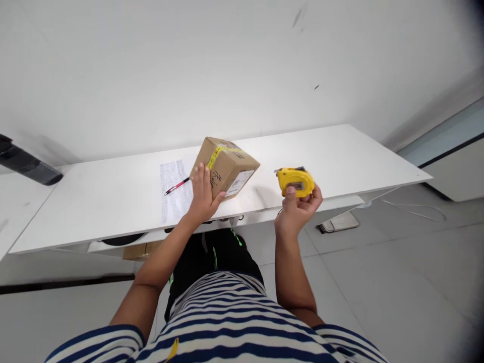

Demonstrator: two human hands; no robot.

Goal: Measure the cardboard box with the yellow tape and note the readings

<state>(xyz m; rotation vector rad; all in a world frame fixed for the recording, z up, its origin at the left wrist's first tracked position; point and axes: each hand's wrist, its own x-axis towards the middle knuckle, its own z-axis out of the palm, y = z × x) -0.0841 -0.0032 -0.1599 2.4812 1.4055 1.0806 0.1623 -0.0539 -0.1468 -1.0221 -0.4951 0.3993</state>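
Note:
A brown cardboard box (236, 161), with yellow tape, handwriting and a white label, is at the middle of the white table (340, 156). My left hand (203, 196) grips its near left side, fingers along the face and thumb by the lower edge near the label. Whether the box's underside rests fully on the table is hidden. To the right of the box, my right hand (297, 212) is closed around a yellow tape measure (297, 180), held up near the table's front edge. A short bit of the tape's end shows at its left.
Left of the box, a red and black pen (177, 186) lies across a sheet of paper (170, 201) covered in writing. A dark cylindrical object (30, 164) stands at the far left. Under the table are a cardboard piece (140, 251) and a flat metallic item (340, 223). A wall rises behind.

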